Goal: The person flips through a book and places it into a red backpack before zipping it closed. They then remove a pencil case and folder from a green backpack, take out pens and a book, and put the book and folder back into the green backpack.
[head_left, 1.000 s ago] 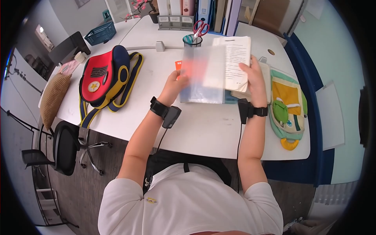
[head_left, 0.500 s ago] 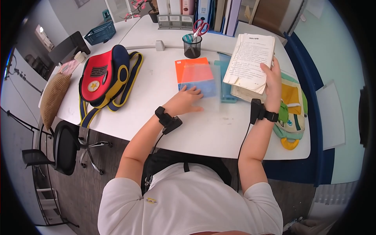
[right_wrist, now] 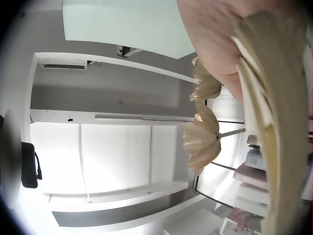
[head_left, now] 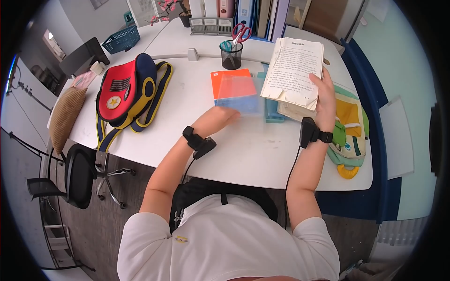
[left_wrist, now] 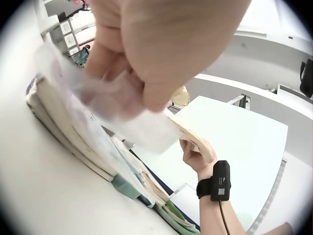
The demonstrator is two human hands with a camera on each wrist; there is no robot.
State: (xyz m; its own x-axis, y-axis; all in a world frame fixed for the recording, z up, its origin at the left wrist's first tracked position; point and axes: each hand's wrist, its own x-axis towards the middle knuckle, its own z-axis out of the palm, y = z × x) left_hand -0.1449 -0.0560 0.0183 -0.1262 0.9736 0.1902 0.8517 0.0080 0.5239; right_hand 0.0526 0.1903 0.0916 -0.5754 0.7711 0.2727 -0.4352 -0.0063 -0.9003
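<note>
In the head view my left hand (head_left: 216,121) is at the near edge of a translucent plastic cover (head_left: 241,91), which overlaps an orange and blue booklet (head_left: 225,76). From the left wrist, the fingers pinch the blurred plastic cover (left_wrist: 146,129). My right hand (head_left: 325,96) grips a worn paperback book (head_left: 295,70) by its right side, thumb on the printed page. The right wrist view shows the yellowed page edges of the book (right_wrist: 279,122) close against the palm. Beneath the raised book lie another book (head_left: 293,111) and a teal case (head_left: 273,112).
A red and navy backpack (head_left: 124,91) lies on the left of the white table (head_left: 187,140). At the back stand a mesh pen cup (head_left: 231,58) with scissors and a row of binders (head_left: 246,18). A green and yellow bag (head_left: 349,133) lies at the right.
The left hand lowered the plastic cover from beside the book onto the booklet, spread its fingers over it, then drew them together at its near edge. The right hand moved the book rightward.
</note>
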